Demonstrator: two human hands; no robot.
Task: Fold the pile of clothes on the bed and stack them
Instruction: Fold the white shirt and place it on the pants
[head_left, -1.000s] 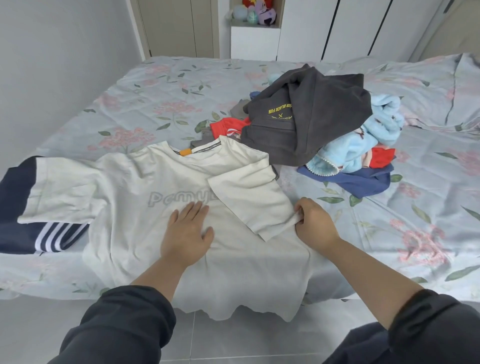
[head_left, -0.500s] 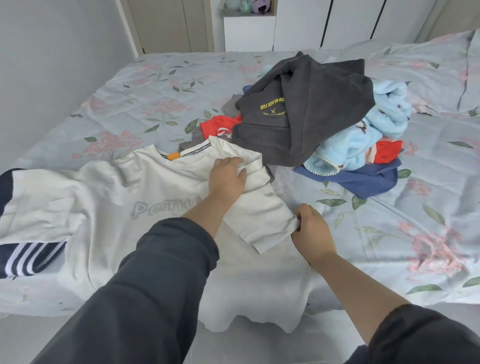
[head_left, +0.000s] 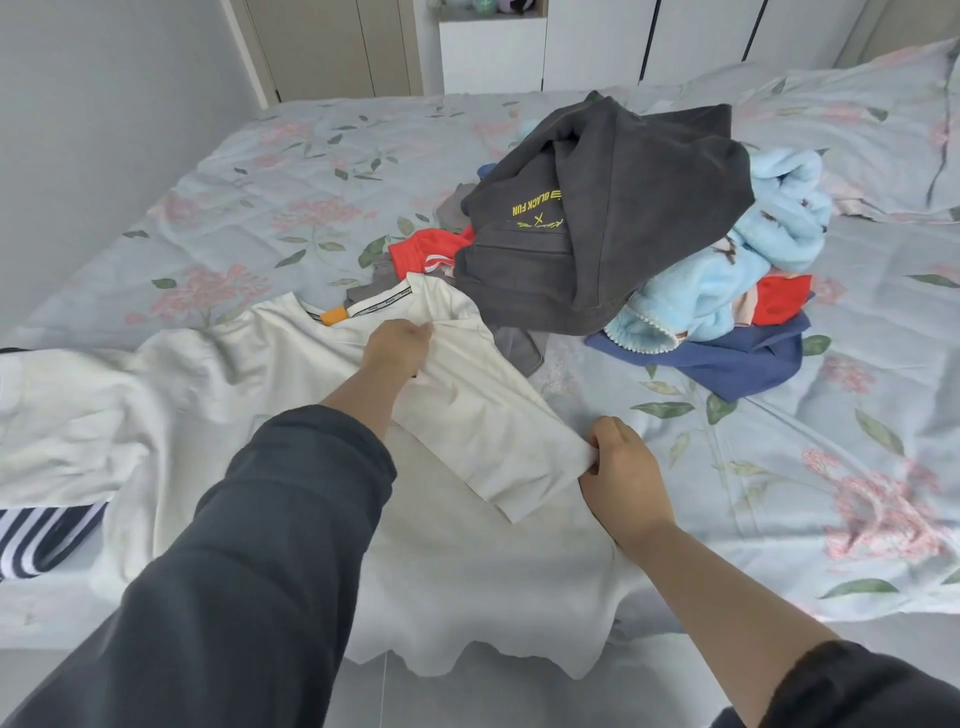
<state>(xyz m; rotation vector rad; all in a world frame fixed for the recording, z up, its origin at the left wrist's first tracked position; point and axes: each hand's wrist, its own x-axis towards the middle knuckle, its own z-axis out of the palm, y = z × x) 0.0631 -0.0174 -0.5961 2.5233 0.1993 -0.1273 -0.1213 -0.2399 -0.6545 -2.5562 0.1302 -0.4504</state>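
**White T-shirt (head_left: 249, 395) at the near edge of the bed (head_left: 311, 171), two hands on its sleeve (head_left: 488, 415)**

I see the white T-shirt lying flat, with its hem hanging over the near edge. Its long axis runs from near to far. The collar (head_left: 363, 309) points away, toward the pile of clothes (head_left: 613, 218) just behind it. One sleeve lies folded in over the body, slanting toward the near right. The left hand (head_left: 397, 345) has its fingers closed on cloth at the shoulder. The right hand (head_left: 621, 467) pinches the sleeve's end.

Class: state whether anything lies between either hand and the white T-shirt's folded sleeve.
Nothing visible does. The left hand pinches the white T-shirt near the shoulder, the right hand pinches its sleeve cuff; the clothes pile lies beyond.
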